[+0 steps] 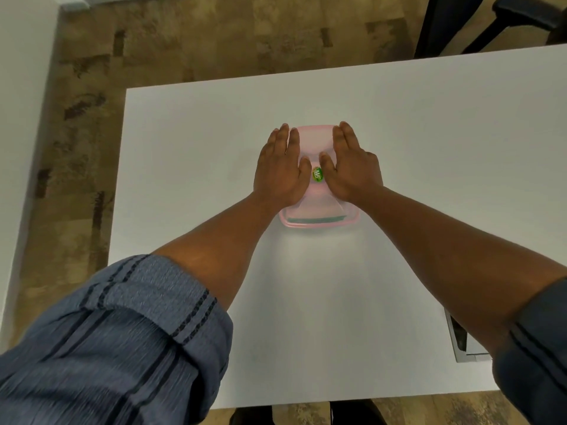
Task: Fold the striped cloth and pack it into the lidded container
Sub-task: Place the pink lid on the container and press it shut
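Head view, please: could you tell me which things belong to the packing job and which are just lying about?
Job:
container with cloth inside
lid
left hand and right hand, flat on the lid

Lying about:
chair beyond the table
grey object at the table's right edge

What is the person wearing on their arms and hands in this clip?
Both hands, left and right, are bare, with no gloves, rings or watch visible. The blue-grey fabric sleeves with dark stitched stripes are rolled up, leaving the forearms uncovered.
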